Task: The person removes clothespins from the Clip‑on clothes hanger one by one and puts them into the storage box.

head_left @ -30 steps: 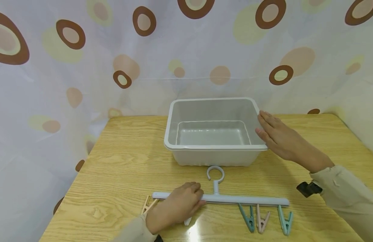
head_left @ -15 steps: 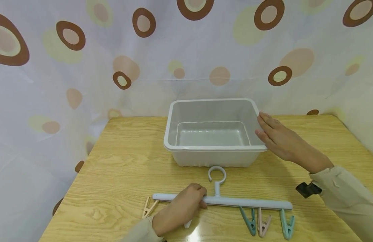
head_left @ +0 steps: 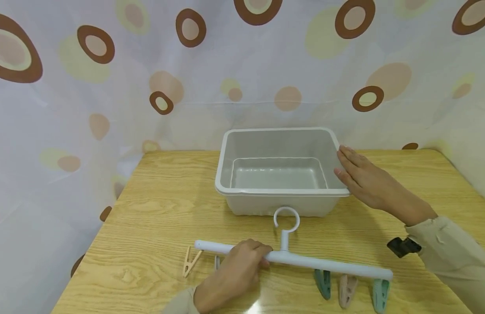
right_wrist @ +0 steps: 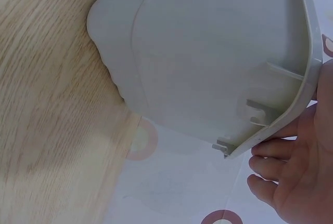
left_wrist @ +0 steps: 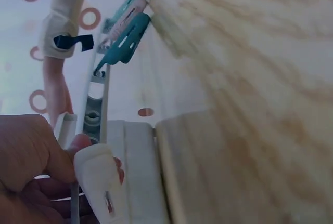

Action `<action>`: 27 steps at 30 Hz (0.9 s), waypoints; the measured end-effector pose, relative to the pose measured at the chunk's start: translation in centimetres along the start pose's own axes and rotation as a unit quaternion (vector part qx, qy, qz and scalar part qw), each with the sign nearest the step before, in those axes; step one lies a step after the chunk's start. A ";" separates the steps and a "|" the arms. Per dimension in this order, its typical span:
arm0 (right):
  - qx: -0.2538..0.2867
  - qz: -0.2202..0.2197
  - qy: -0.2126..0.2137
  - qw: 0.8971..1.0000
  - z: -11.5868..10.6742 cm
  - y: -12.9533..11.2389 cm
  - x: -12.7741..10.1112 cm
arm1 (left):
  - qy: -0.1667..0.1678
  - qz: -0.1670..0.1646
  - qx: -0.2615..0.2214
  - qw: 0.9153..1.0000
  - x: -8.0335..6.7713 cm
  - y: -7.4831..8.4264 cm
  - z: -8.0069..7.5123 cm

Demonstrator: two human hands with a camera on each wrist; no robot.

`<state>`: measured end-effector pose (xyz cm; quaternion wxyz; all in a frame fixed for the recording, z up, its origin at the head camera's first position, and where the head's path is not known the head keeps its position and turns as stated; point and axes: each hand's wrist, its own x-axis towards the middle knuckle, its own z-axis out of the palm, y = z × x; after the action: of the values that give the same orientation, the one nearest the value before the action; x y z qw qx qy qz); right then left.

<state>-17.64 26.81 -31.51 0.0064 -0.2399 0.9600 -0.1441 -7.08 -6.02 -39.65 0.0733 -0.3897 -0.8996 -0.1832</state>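
My left hand grips the pale clip hanger left of its hook, with fingers curled round the bar. Two teal clips and a pink clip hang at the bar's right part. A cream clip is at its left end. In the left wrist view a white clip hangs right beside my thumb. My right hand rests on the right rim of a grey plastic basin with its fingers nearly straight. The basin's inside shows nothing in it.
A wooden table bears the basin, which stands near the back edge. Behind it hangs a white curtain with brown and yellow circles.
My left hand has taken the hanger up off the table; its bar now slants, left end higher, and the right-hand clips dangle. My right hand has stayed on the basin rim.
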 end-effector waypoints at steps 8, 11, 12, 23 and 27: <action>-0.002 -0.003 0.005 1.000 0.0 0.0 0.0 | 0.148 0.056 0.034 0.987 -0.2 0.4 -1.6; -0.003 -0.007 0.008 1.000 0.0 0.0 0.0 | 0.194 0.065 0.050 0.978 -0.1 0.4 -2.4; -0.004 -0.009 0.009 1.000 0.0 0.0 0.0 | 0.205 0.064 0.055 0.975 0.0 0.3 -2.7; 0.001 -0.010 0.009 1.000 0.0 0.2 0.0 | 0.295 0.053 0.086 0.950 2.1 -0.7 -6.2; 0.009 -0.024 0.019 0.999 -0.2 0.5 0.2 | 0.325 0.056 0.085 0.940 3.1 -0.9 -7.3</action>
<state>-18.04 27.24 -31.41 -0.0135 -0.2601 0.9526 -0.1574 -9.95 -7.29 -32.31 0.4042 -0.3509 -0.8161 -0.2181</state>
